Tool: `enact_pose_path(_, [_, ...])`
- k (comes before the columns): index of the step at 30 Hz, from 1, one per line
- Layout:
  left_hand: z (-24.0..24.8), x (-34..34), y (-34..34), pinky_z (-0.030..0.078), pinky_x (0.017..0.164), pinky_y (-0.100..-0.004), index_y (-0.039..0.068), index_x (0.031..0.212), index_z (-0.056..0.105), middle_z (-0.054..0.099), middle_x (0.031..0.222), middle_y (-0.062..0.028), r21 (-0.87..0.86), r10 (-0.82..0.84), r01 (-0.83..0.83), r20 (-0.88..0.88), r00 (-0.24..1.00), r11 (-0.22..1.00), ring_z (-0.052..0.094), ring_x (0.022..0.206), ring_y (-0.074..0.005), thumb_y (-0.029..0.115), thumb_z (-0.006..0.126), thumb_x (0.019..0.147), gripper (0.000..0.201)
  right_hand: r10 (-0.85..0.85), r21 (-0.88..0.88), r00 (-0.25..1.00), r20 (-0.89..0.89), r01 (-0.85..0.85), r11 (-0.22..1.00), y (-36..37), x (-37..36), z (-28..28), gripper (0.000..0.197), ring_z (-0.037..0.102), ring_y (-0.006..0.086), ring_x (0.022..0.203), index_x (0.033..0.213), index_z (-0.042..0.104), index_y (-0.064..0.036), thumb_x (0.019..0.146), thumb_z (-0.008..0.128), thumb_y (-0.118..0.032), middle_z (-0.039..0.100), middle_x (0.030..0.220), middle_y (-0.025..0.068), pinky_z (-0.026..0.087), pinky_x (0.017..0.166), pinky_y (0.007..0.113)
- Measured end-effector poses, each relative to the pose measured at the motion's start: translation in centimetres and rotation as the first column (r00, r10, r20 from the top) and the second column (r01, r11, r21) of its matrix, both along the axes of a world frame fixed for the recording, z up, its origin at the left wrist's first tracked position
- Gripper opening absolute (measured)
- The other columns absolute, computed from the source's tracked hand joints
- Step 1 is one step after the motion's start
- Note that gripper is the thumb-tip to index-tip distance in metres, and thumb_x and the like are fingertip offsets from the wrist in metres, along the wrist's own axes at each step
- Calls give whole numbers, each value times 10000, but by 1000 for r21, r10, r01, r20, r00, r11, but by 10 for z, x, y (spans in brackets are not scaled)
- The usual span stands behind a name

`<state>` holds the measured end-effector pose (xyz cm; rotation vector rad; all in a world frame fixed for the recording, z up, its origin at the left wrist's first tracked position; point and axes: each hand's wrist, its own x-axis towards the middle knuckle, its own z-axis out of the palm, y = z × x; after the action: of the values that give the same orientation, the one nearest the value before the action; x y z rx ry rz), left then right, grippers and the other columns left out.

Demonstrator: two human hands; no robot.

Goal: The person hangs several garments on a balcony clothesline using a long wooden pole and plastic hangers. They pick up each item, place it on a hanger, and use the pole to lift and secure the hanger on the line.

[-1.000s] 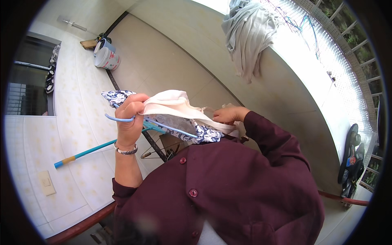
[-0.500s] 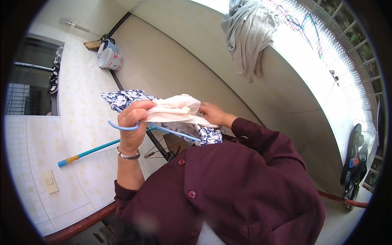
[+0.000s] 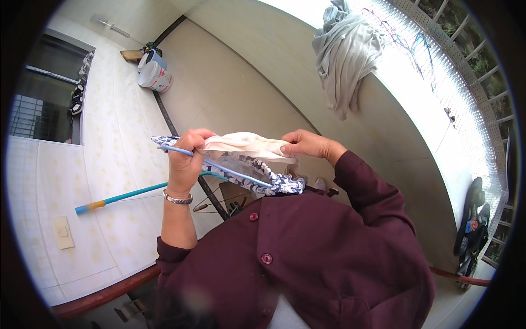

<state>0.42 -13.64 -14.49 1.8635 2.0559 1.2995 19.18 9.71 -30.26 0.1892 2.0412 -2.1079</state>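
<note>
Stretched between my hands is a cream-coloured cloth [image 3: 244,143], folded along its length. My left hand [image 3: 185,162] is closed around a light blue clothes hanger [image 3: 244,175] and also grips the cloth's left end. At the other end, my right hand [image 3: 312,145] pinches the cloth between thumb and fingers. A navy-and-white patterned garment [image 3: 289,185] with gathered edges hangs from the hanger, just under the cloth. Whether the cream cloth is part of that garment, I cannot tell.
Grey cloths [image 3: 348,60] drape over the white ledge [image 3: 402,101] at right. Dark sandals [image 3: 470,230] rest further down it. White buckets [image 3: 156,77] stand at the far left. A teal pole [image 3: 129,193] slants at left, near a light switch [image 3: 63,232].
My right hand has moved right and now pinches the cloth's end in plain sight. The cloth is drawn straighter. The hanger has turned slightly in my left hand.
</note>
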Motion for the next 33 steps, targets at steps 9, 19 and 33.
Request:
enact_pose_path(9, [1,4,4,378,530,-201,97,1173,616,684,857,-9,-282,169,-96,250,953,955,420,528,-49,60,577,876,302,-207,-609,973,-97,107,786,23,-34,105,224,602,94,821,1077,613,-14,908,587,-159,640,963,40,501,747,244])
enact_pose_path(19, [-21,17,41,488,652,-336,95,1235,567,673,767,-68,-257,178,-143,118,977,956,658,720,-230,587,431,934,592,-43,-253,968,-248,-22,967,-5,-49,146,455,525,70,895,1364,477,-67,930,575,-159,572,1001,-16,454,799,227])
enact_pose_path(33, [-18,18,58,458,728,-227,15,1027,574,607,883,2,-86,98,-55,659,746,995,540,800,-58,126,541,965,132,14,35,957,-289,-4,999,-4,-48,133,585,496,91,779,1438,361,-81,919,623,-146,574,878,-15,430,757,253])
